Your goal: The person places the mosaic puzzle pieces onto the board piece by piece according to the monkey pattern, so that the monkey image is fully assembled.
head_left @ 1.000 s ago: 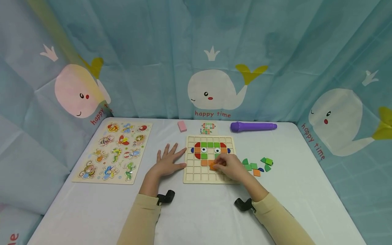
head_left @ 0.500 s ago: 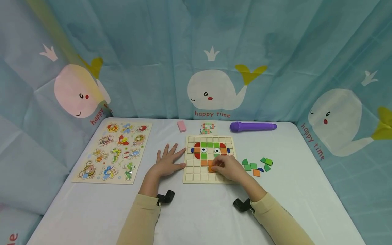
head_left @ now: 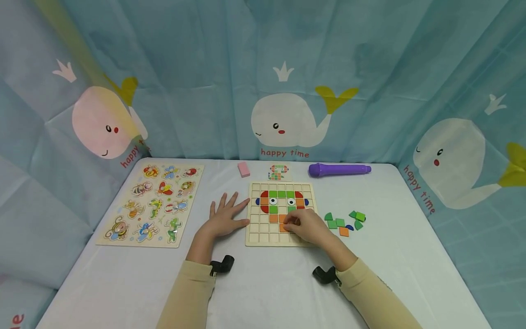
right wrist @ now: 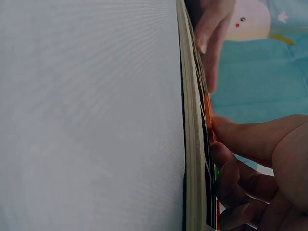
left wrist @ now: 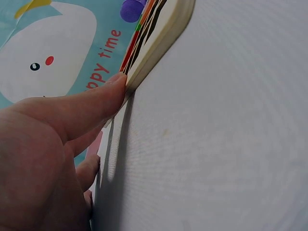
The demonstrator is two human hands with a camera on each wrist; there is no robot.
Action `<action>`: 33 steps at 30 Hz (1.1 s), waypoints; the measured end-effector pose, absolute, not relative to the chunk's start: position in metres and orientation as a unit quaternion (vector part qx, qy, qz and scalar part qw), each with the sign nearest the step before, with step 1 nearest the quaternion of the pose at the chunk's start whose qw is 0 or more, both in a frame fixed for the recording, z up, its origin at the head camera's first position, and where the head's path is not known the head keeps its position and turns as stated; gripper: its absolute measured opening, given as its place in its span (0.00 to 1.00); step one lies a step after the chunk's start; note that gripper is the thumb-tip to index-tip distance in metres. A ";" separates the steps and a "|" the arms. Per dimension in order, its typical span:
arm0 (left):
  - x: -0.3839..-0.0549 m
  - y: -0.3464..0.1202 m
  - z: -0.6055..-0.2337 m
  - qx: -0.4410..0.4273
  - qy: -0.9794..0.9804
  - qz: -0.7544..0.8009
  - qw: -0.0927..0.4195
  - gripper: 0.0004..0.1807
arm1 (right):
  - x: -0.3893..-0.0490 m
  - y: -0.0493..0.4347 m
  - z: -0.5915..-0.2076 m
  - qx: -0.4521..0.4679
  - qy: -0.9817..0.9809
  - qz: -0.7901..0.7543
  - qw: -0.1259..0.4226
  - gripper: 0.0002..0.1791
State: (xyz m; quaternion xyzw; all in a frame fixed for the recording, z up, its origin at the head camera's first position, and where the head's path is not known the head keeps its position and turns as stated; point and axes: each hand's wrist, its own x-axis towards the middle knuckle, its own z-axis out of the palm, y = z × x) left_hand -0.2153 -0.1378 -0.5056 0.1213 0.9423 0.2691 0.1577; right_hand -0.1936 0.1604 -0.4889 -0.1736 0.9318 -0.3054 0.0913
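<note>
My left hand [head_left: 223,220] lies flat with fingers spread, thumb and index fingertips at the left edge of a wooden grid board [head_left: 258,239]. In the left wrist view, its thumb touches the board's side. Over the right part of the board, my right hand [head_left: 309,225] pinches an orange square tile [head_left: 283,227] lying in the grid. The right wrist view shows the thumb against the orange tile's edge, the other fingers curled close over the board. Red, green, orange and blue tiles with two eye tiles [head_left: 273,201] form a pattern above; my right hand hides some of it.
Loose green, orange and blue pieces [head_left: 340,223] lie right of the board. Behind it are a small pattern card [head_left: 279,172], a pink block [head_left: 244,169] and a purple toy microphone [head_left: 340,170]. An insect puzzle board [head_left: 156,205] lies at left; a whale-print curtain encloses the table.
My right hand has shifted slightly left, and the orange tile, tilted at first, now lies squared in the grid below another orange tile. My left hand has stayed in place.
</note>
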 end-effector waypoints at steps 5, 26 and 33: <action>-0.215 -0.138 -0.505 0.121 0.941 0.272 0.160 0.41 | -0.192 0.168 -0.483 -0.162 0.930 -0.318 0.094 0.03; -0.216 -0.138 -0.505 0.121 0.941 0.275 0.158 0.41 | -0.180 0.231 -0.474 -0.092 0.937 -0.328 0.077 0.06; -0.215 -0.138 -0.505 0.121 0.941 0.274 0.160 0.41 | -0.177 0.251 -0.475 -0.075 0.941 -0.323 0.071 0.08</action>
